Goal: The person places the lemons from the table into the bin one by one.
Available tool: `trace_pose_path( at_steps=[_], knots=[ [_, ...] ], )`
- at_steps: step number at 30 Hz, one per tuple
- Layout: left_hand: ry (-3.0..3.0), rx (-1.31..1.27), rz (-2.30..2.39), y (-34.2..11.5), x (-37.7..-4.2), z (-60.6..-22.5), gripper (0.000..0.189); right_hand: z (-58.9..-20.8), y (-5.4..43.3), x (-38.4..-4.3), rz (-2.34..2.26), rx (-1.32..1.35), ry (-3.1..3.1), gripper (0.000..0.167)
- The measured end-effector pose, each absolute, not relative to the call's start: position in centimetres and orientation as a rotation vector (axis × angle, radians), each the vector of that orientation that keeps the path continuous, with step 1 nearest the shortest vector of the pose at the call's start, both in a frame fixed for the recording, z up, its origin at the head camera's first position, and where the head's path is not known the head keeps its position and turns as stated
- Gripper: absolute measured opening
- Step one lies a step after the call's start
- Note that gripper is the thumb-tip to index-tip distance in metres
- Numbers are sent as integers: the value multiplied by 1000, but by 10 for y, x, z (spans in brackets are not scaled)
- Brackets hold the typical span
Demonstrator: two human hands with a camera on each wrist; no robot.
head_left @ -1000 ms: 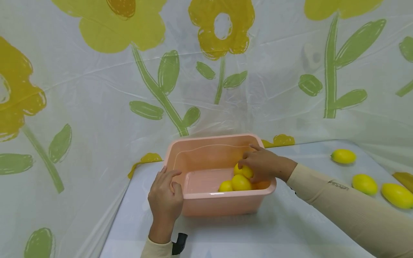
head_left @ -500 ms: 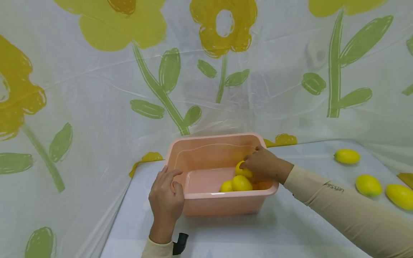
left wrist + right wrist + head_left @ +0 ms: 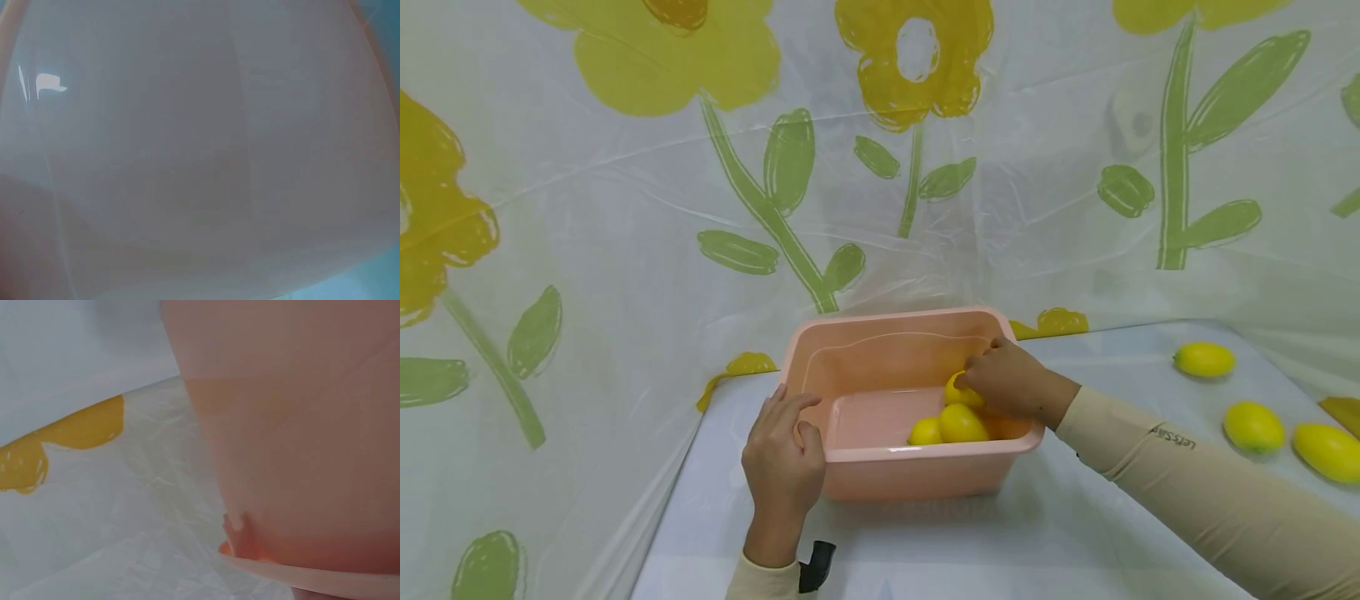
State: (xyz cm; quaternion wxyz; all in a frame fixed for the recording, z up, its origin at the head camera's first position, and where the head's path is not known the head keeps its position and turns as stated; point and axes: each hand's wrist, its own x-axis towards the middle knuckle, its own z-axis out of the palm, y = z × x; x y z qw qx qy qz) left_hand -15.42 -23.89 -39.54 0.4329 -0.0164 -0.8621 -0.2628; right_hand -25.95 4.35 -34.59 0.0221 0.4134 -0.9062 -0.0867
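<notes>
right of centre, the right hand (image 3: 1013, 379) has curled further, its grip pinching a lemon (image 3: 960, 392) in the tub (image 3: 917, 452), seemingly securing it; the left hand (image 3: 785, 454) is loosely spread.

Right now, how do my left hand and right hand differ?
Your left hand is at the left side of the pink basin; your right hand is inside it. The right hand grips a lemon; the left hand holds none. Both emerge from beige sleeves.

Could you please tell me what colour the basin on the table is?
The basin is pale peach-pink, clearest in the head view.
</notes>
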Motion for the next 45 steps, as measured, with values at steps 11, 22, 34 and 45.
trace_pose_path(
  at_steps=[11,22,34,45],
  knots=[
    [-2138,-55,-644,-235,-154,-395,31,-347,55,-255,420,1026,-2779,26],
    [-2136,-56,-633,-233,-151,-392,31,-357,87,-210,855,789,-2381,33],
    [-2120,-69,-631,-234,-154,-391,32,-376,144,-173,904,539,-2211,39],
    [-2149,-32,-631,-236,-151,-393,32,-391,194,-175,908,337,-2083,37]
  ],
)
